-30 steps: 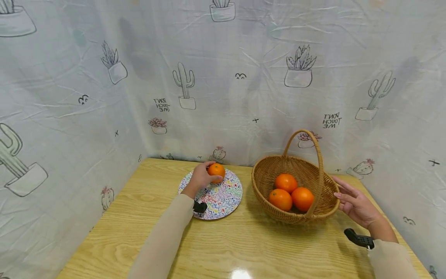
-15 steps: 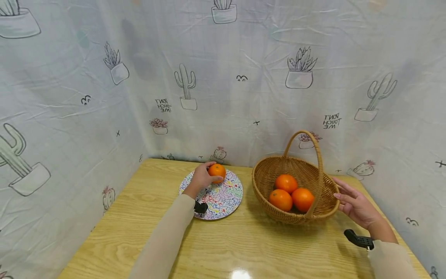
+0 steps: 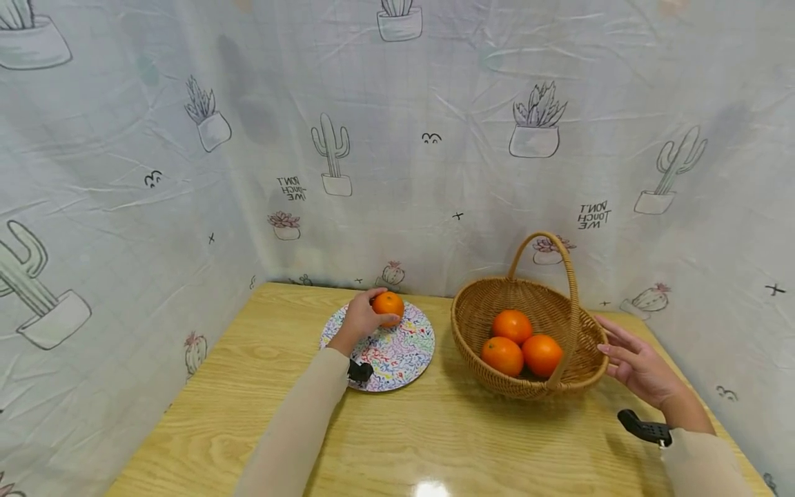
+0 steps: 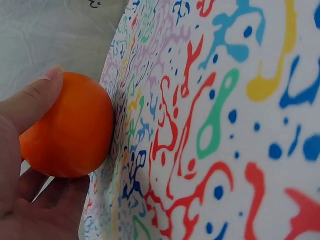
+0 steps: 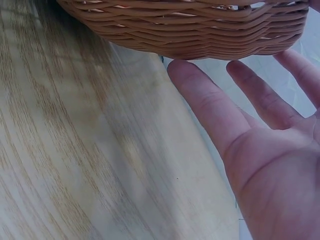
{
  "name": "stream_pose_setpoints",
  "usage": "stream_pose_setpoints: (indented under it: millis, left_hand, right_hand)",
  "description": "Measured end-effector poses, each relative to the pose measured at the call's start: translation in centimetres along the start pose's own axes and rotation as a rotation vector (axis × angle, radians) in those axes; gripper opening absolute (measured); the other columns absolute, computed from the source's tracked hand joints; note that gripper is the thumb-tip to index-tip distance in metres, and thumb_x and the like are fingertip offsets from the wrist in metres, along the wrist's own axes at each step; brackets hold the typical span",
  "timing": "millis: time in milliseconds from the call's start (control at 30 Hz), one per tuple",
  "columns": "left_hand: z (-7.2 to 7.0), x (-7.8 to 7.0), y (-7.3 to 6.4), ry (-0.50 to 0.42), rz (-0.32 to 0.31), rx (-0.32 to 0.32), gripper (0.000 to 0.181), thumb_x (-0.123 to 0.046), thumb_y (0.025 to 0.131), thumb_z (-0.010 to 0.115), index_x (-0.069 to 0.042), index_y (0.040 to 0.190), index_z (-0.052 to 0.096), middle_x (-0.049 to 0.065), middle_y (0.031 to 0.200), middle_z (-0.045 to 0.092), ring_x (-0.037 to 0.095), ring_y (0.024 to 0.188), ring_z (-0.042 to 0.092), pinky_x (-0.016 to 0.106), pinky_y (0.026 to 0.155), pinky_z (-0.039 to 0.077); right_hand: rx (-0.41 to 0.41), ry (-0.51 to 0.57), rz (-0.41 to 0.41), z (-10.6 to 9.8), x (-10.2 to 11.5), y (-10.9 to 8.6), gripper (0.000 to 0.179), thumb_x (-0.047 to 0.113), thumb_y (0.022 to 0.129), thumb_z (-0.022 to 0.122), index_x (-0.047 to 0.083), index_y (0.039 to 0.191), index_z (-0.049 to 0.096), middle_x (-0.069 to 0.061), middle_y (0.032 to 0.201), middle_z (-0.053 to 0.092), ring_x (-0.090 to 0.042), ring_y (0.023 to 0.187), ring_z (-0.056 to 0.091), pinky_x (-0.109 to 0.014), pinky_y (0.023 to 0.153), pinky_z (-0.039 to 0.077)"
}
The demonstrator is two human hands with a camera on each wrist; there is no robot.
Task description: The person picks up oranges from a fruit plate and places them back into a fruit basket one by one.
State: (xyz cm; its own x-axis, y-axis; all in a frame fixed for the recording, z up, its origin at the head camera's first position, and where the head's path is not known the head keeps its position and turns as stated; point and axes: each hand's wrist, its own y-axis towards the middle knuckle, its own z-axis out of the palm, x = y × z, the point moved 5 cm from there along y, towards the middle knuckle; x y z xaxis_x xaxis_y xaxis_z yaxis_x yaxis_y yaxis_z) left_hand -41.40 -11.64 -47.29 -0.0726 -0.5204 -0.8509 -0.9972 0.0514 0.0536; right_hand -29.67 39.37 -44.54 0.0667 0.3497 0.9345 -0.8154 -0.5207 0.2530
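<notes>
My left hand grips an orange at the back of a round, flat board with a colourful squiggle pattern. In the left wrist view the thumb lies along one side of the fruit and other fingers curl beneath it; the fruit sits right at the patterned surface. At the right side of a woven wicker basket, my right hand has its fingers extended. The right wrist view has those fingertips against the basket's lower side. Inside the basket lie three oranges.
Everything stands on a light wooden table. A cactus-print curtain hangs along its back and both sides. The basket's tall arched handle rises above the rim.
Both hands keep their places, the left on the orange and the right at the basket. Only a slight shift of the head view shows.
</notes>
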Motion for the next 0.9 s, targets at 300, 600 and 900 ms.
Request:
stream_pose_setpoints:
  millis: [300, 600, 900]
  left_hand:
    - [0.01, -0.16, -0.17, -0.036, 0.002, 0.025, 0.075, -0.022, 0.086, 0.084, -0.013, 0.152, 0.050, 0.016, 0.151, 0.052, 0.039, 0.131, 0.057, 0.054, 0.107, 0.051]
    - [0.14, -0.38, -0.05, -0.004, -0.001, 0.025, 0.074, -0.023, 0.086, 0.085, -0.014, 0.152, 0.051, 0.016, 0.150, 0.053, 0.039, 0.130, 0.057, 0.055, 0.108, 0.050]
    - [-0.07, -0.53, -0.24, -0.001, 0.031, 0.032, 0.073, -0.021, 0.085, 0.085, -0.013, 0.150, 0.052, 0.015, 0.148, 0.055, 0.037, 0.129, 0.058, 0.053, 0.109, 0.050]
  right_hand:
    - [-0.050, -0.059, 0.021, -0.63, -0.27, -0.03, 0.062, -0.009, 0.107, 0.027, 0.013, 0.165, 0.022, 0.004, 0.145, 0.058, -0.013, 0.121, 0.066, -0.032, 0.092, 0.060]
    - [-0.036, -0.046, 0.018, -0.51, -0.01, 0.09, 0.062, -0.010, 0.107, 0.027, 0.013, 0.164, 0.025, 0.003, 0.146, 0.058, -0.014, 0.123, 0.066, -0.034, 0.093, 0.060]
    - [-0.028, -0.019, 0.021, -0.32, 0.14, 0.23, 0.062, -0.011, 0.106, 0.026, 0.015, 0.163, 0.029, 0.002, 0.145, 0.058, -0.015, 0.123, 0.066, -0.035, 0.094, 0.060]
